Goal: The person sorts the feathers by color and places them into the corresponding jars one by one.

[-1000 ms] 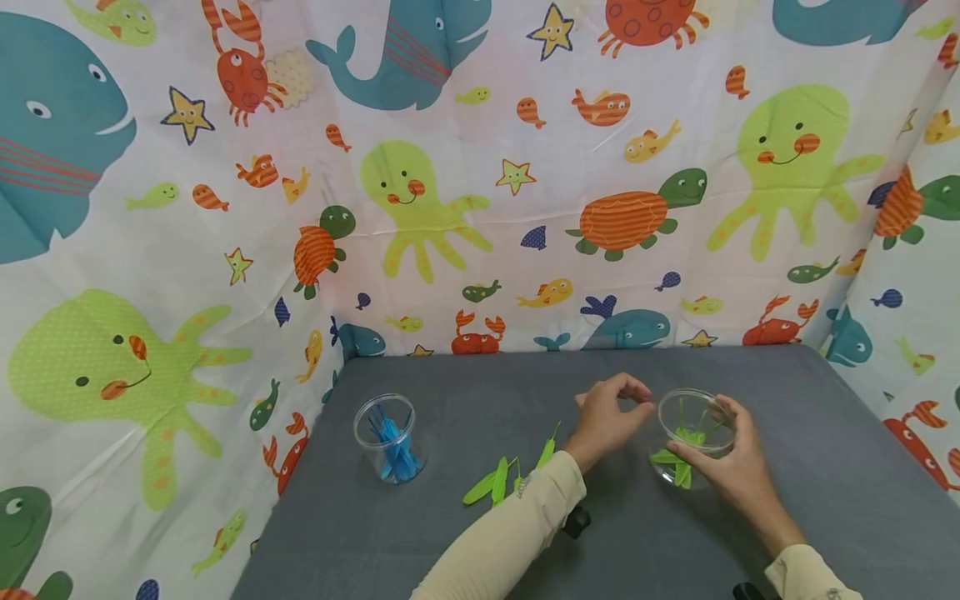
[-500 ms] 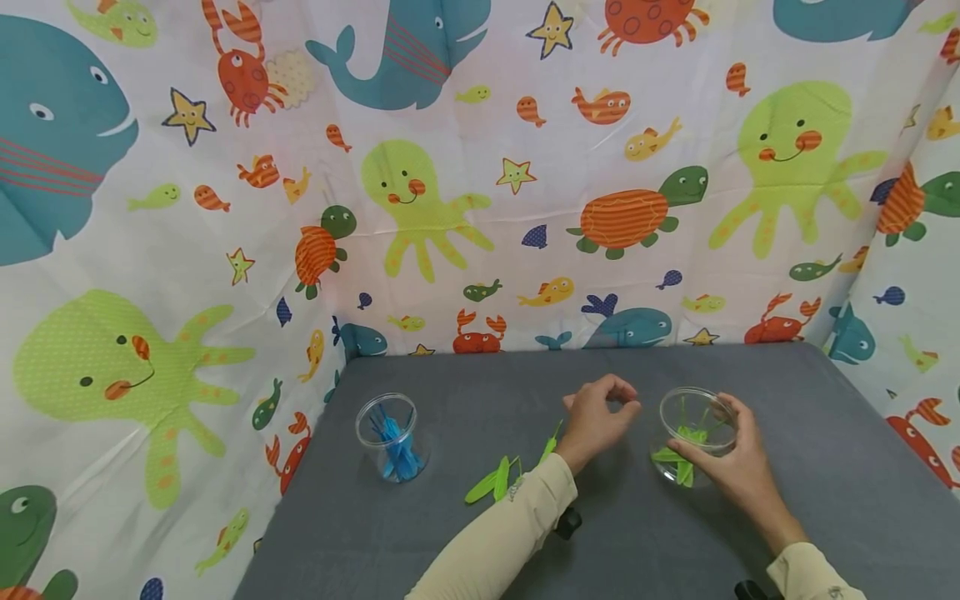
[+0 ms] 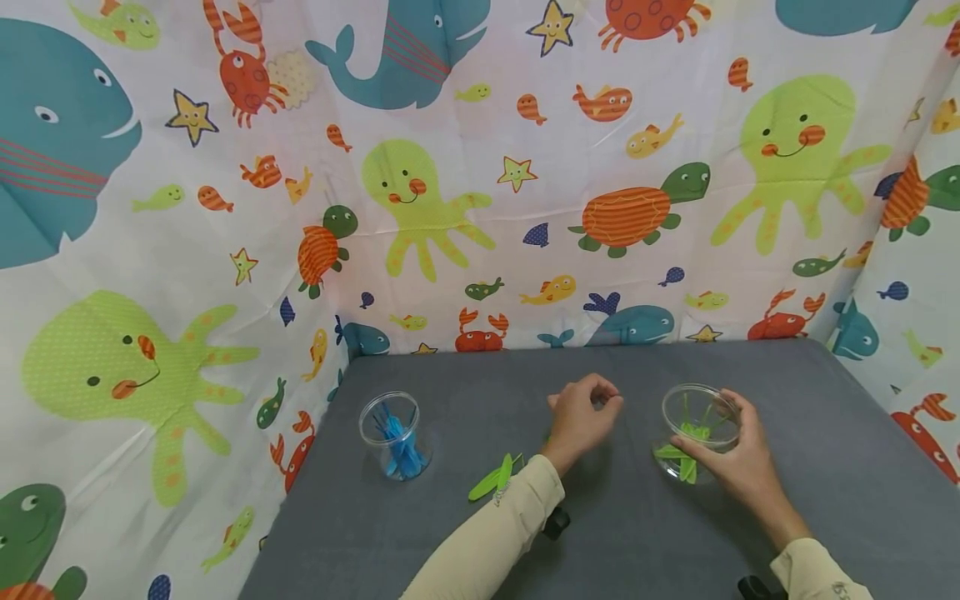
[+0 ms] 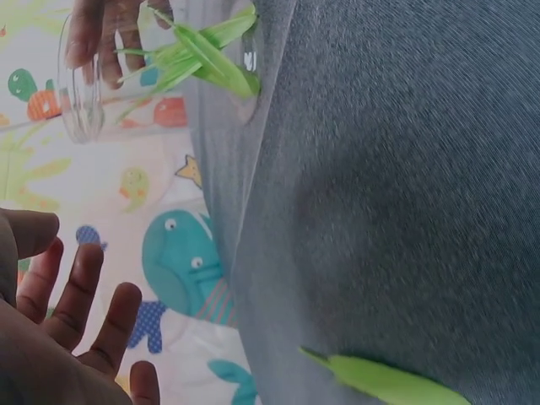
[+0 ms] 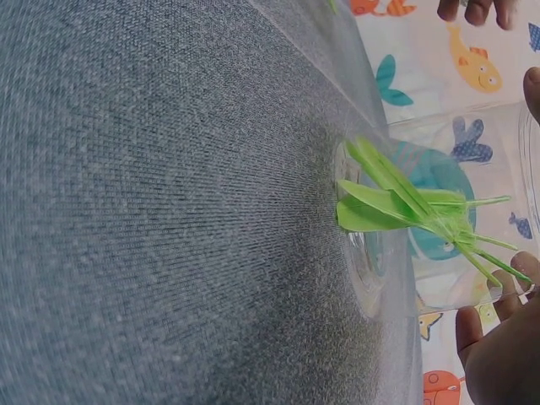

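Observation:
My right hand grips the upper side of a clear jar standing on the table, with the thumb in front and the fingers behind. Inside it lie several green leaf-shaped pieces, their thin stems toward the mouth. To the left of the jar, my left hand hovers above the table. Its fingers are loosely bent and hold nothing, as the left wrist view shows. Below that hand, one green leaf-shaped piece lies on the table. Other green pieces lie beside the left forearm, which partly hides them.
Another clear jar stands at the left of the grey table, holding several blue pieces with thin stems. A white cloth printed with sea animals hangs behind the table and along both sides.
My left hand has moved left, away from the jar of green pieces, and its forearm now covers more of the pieces on the table. The right hand stays on the jar.

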